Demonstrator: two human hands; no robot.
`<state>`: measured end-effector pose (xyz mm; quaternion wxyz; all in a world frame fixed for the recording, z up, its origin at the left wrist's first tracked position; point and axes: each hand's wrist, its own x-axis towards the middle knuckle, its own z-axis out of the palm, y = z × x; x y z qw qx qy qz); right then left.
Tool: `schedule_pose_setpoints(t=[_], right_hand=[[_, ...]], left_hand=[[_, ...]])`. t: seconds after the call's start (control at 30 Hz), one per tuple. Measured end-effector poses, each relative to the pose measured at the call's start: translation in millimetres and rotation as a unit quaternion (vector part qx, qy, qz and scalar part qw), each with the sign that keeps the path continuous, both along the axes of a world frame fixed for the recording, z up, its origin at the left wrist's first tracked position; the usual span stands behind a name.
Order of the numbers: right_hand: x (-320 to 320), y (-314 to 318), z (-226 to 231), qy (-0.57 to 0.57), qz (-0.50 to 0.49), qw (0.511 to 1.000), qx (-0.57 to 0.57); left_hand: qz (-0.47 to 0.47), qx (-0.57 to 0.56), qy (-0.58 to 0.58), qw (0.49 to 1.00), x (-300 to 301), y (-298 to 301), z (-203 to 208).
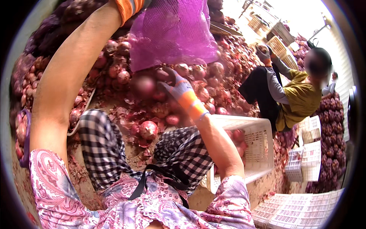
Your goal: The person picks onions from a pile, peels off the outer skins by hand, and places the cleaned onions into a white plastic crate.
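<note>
At the top edge, my left hand [131,7], in an orange and grey glove, is partly cut off with its fingers out of sight. A purple mesh bag [173,36] hangs beside it, apparently held up by that hand, its lower edge over the onion heap. My right hand [179,87], gloved in grey and orange, is just below the bag, thumb and fingers closed round a red onion [162,75]. Red onions [148,129] and loose papery skins lie between my knees.
A white plastic crate [259,149] holding some onions stands by my right leg. Beyond it a person [301,91] in a yellow top sits working. More white crates [305,164] and stacked bags of onions [329,141] are at the far right.
</note>
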<state>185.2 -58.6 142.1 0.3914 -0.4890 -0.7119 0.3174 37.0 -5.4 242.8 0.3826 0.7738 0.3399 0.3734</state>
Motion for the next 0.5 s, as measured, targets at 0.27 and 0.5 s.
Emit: schedule_pose_setpoints(t=[0.27,0.5], right_hand=[[8.6,5.1,29.0,-0.088,-0.269,0.944,0.171],[17.8,19.4,37.3,-0.117,-0.417,0.895,0.110]], left_hand=[[0.021,-0.035,-0.011,0.999,-4.0,31.3,5.6],[0.004,-0.050,-0.027,0.998,2.3,25.1,5.2]])
